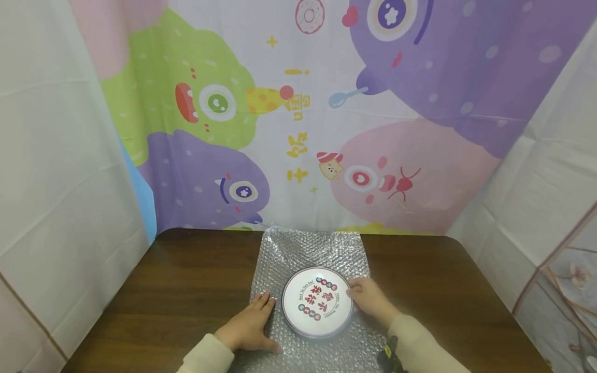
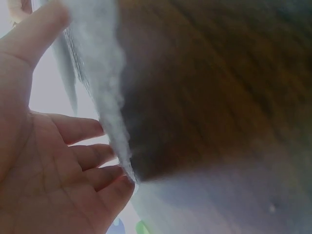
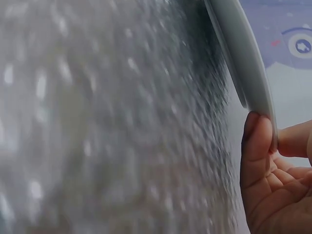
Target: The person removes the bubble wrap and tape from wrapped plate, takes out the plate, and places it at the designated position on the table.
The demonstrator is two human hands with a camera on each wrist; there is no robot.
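A round white plate (image 1: 318,302) with red and teal printed characters is over a sheet of bubble wrap (image 1: 312,248) on the brown table. My right hand (image 1: 370,298) pinches the plate's right rim; the right wrist view has thumb and fingers on either side of the plate's edge (image 3: 248,58), with bubble wrap (image 3: 117,117) beside it. On the left, my left hand (image 1: 252,324) rests with spread fingers on the left edge of the bubble wrap, apart from the plate. The left wrist view shows its fingertips touching the wrap's edge (image 2: 109,87).
Dark wooden table (image 1: 186,274) lies on both sides of the wrap. Behind it hangs a cartoon-printed curtain (image 1: 298,197), with pale cloth (image 1: 60,171) at the left side. A small dark object (image 1: 388,355) shows at the right sleeve's cuff.
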